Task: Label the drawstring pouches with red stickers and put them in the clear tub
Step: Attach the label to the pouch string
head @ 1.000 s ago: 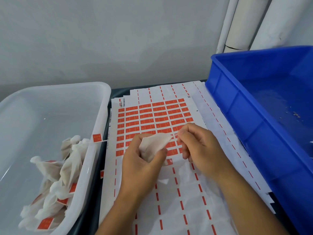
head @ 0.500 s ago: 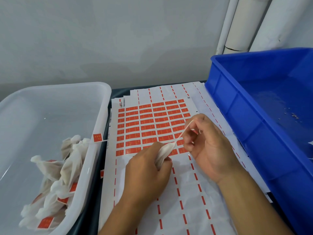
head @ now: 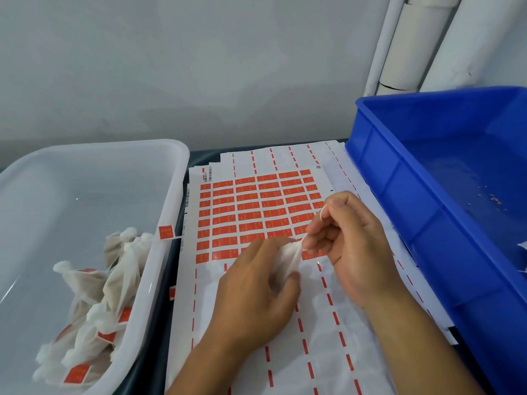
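My left hand point(head: 253, 292) grips a small white drawstring pouch point(head: 288, 256) over the sticker sheet point(head: 256, 209), which carries rows of red stickers. My right hand point(head: 346, 240) pinches the pouch's white drawstring at the pouch's neck, the cord running up between its fingers. The clear tub point(head: 171, 201) stands at the left and holds several white pouches with red stickers point(head: 94, 303). One red sticker tag point(head: 166, 232) hangs over the tub's right rim.
A large blue bin point(head: 405, 223) stands at the right, close to my right forearm, with a few crumbs inside. Peeled backing sheets with red dashes point(head: 313, 352) cover the dark table. White pipes point(head: 413, 41) run up the wall behind.
My left hand has bunched the pouch tighter and lowered it. My right hand has drawn the drawstring out to the right and upward, closing the pouch's neck.
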The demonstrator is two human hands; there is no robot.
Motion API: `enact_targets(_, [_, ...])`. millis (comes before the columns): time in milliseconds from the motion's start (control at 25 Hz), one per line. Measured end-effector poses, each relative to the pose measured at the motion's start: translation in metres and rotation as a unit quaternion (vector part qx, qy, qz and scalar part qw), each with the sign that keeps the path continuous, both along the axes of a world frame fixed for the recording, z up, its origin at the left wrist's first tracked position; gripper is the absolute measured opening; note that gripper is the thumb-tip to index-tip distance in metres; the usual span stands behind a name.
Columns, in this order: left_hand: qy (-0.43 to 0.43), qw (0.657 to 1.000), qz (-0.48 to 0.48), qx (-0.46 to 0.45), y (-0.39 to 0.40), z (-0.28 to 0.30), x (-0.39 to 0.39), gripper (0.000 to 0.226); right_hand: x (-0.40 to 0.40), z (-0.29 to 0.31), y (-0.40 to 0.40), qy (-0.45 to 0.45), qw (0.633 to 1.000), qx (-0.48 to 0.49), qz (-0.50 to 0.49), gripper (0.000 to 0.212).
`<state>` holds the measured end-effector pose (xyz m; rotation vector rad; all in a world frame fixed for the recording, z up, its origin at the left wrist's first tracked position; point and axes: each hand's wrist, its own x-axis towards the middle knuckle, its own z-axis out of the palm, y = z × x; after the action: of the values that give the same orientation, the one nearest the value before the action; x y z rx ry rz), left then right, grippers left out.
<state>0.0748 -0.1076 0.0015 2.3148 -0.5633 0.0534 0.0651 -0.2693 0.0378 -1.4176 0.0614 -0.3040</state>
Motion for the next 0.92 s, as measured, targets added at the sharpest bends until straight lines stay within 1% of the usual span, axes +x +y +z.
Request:
enact_targets(80, [0.011, 0.994, 0.026, -0.108, 0.002, 0.004, 0.001, 0.027, -0.001, 0.001, 0.000, -0.015, 1.000, 0.004, 0.006, 0.030])
enact_targets(120, [0.041, 0.985, 0.039, -0.163, 0.003, 0.006, 0.002, 0.021, -0.002, 0.001, 0.001, -0.021, 1.000, 0.000, 0.011, 0.030])
enact_targets(160, [0.094, 0.975, 0.034, -0.198, 0.004, 0.008, 0.004, 0.026, -0.003, 0.002, 0.001, -0.025, 1.000, -0.006, 0.018, 0.030])
enact_targets(200, [0.155, 0.964, 0.013, -0.215, 0.004, 0.009, 0.005, 0.041, -0.003, 0.002, 0.002, -0.028, 0.999, -0.013, 0.027, 0.029])
enact_targets(240, [0.217, 0.953, -0.010, -0.209, 0.004, 0.011, 0.004, 0.052, -0.004, 0.002, 0.002, -0.030, 0.999, -0.021, 0.039, 0.029])
enact_targets(280, [0.265, 0.942, -0.022, -0.205, 0.003, 0.013, 0.002, 0.056, -0.005, 0.002, 0.004, -0.035, 0.998, -0.031, 0.052, 0.029])
enact_targets(360, [0.307, 0.928, -0.005, -0.211, 0.000, 0.013, 0.001, 0.057, -0.008, 0.003, 0.007, -0.047, 0.994, -0.059, 0.080, 0.028])
enact_targets(440, [0.346, 0.903, 0.018, -0.254, -0.001, 0.013, 0.002, 0.059, -0.010, 0.002, 0.013, -0.054, 0.988, -0.089, 0.111, 0.026])
enact_targets(480, [0.381, 0.875, 0.022, -0.297, 0.000, 0.013, 0.004, 0.058, -0.011, 0.001, 0.017, -0.055, 0.985, -0.104, 0.129, 0.025])
enact_targets(600, [0.474, 0.763, 0.018, -0.439, 0.006, 0.014, 0.010, 0.050, -0.012, -0.004, 0.026, -0.047, 0.974, -0.143, 0.171, 0.024])
enact_targets(640, [0.488, 0.735, 0.025, -0.470, 0.009, 0.014, 0.011, 0.058, -0.012, -0.005, 0.027, -0.045, 0.973, -0.146, 0.175, 0.024])
enact_targets(680, [0.508, 0.706, 0.024, -0.493, 0.010, 0.014, 0.013, 0.049, -0.012, -0.004, 0.028, -0.045, 0.974, -0.139, 0.174, 0.024])
enact_targets(720, [0.518, 0.683, 0.021, -0.514, 0.012, 0.014, 0.014, 0.052, -0.011, -0.004, 0.028, -0.045, 0.977, -0.125, 0.168, 0.024])
enact_targets(800, [0.544, 0.629, 0.007, -0.555, 0.014, 0.016, 0.015, 0.042, -0.010, -0.004, 0.025, -0.042, 0.982, -0.107, 0.149, 0.025])
enact_targets(840, [0.551, 0.611, 0.008, -0.569, 0.014, 0.018, 0.014, 0.038, -0.009, -0.005, 0.024, -0.040, 0.983, -0.110, 0.139, 0.026])
enact_targets(880, [0.548, 0.603, 0.012, -0.579, 0.014, 0.017, 0.015, 0.035, -0.008, -0.007, 0.024, -0.038, 0.983, -0.119, 0.131, 0.027])
enact_targets(920, [0.541, 0.609, 0.026, -0.579, 0.013, 0.016, 0.014, 0.033, -0.007, -0.008, 0.023, -0.036, 0.983, -0.129, 0.126, 0.028])
